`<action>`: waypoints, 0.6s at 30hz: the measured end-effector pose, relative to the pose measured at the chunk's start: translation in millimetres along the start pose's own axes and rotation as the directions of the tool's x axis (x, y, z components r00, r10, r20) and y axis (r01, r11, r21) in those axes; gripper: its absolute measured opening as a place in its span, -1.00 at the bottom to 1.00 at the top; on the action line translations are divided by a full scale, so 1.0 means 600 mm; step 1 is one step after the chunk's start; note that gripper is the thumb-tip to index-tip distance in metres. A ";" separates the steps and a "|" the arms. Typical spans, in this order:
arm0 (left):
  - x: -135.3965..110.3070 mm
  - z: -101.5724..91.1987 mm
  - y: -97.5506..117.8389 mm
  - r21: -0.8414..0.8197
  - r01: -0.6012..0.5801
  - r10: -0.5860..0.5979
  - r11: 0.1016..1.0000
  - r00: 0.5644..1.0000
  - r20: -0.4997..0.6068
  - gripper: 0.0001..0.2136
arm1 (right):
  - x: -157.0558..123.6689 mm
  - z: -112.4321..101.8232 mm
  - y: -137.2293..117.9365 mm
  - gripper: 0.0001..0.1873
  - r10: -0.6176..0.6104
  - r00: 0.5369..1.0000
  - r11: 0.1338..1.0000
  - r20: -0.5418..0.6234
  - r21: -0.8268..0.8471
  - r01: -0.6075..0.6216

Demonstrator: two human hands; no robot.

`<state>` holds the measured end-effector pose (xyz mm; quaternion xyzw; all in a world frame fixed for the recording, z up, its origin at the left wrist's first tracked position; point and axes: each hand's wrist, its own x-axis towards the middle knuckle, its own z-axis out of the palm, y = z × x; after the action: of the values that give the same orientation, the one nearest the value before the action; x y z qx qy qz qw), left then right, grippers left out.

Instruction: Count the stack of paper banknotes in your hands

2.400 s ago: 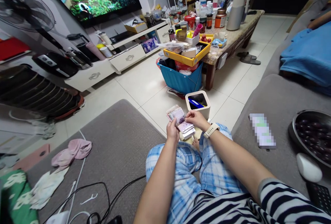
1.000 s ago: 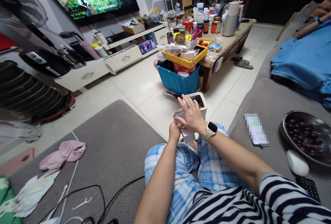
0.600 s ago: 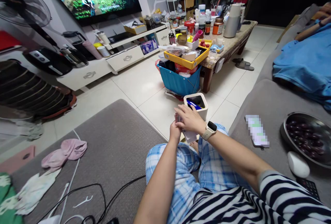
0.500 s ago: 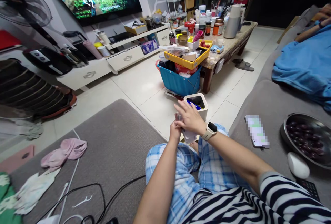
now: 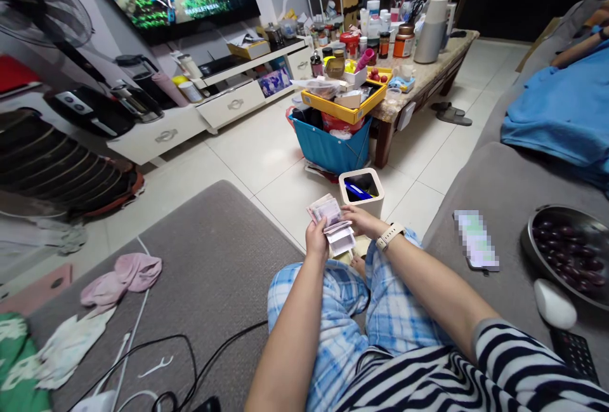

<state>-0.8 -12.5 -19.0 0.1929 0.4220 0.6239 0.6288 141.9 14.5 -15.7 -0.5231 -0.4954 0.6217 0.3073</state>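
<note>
Paper notes [image 5: 327,216], pinkish and fanned, sit in my left hand [image 5: 316,242], which is clenched around their lower end, thumb across the front. My right hand [image 5: 360,221] meets the stack from the other side, its fingertips pinching the edge of the notes. Both hands hover above my plaid knees [image 5: 333,298], just in front of the small white bin [image 5: 364,190] on the tiled floor [image 5: 257,152].
</note>
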 end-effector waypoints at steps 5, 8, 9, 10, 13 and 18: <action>0.003 -0.001 -0.006 0.121 -0.088 0.091 0.989 0.996 -0.017 -0.61 | 0.002 0.006 0.013 -0.41 0.245 0.970 0.967 -0.010 0.081 -0.243; 0.003 -0.001 -0.008 0.121 -0.077 0.078 0.990 0.997 -0.006 -0.60 | 0.004 0.008 0.013 -0.54 0.204 0.978 0.973 0.036 0.104 -0.207; 0.002 0.000 -0.008 0.098 -0.060 0.060 0.993 0.998 0.002 -0.59 | 0.005 0.008 0.013 -0.56 0.191 0.980 0.974 0.059 0.116 -0.197; 0.002 0.001 -0.007 0.076 -0.040 0.040 0.996 0.999 0.008 -0.58 | 0.005 0.008 0.014 -0.57 0.180 0.980 0.974 0.079 0.128 -0.189; 0.000 0.000 -0.006 0.065 -0.018 0.018 0.998 1.000 0.008 -0.58 | 0.009 0.008 0.016 -0.64 0.148 0.987 0.978 0.068 0.140 -0.156; 0.002 -0.005 -0.009 0.201 -0.091 0.090 0.975 0.996 0.014 -0.60 | 0.013 0.014 0.018 -0.77 0.080 0.997 0.983 0.014 0.163 -0.081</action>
<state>0.0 -13.2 -25.2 0.2763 0.4720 0.6057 0.5779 133.3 15.8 -28.9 -0.5134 -0.4222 0.6742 0.3219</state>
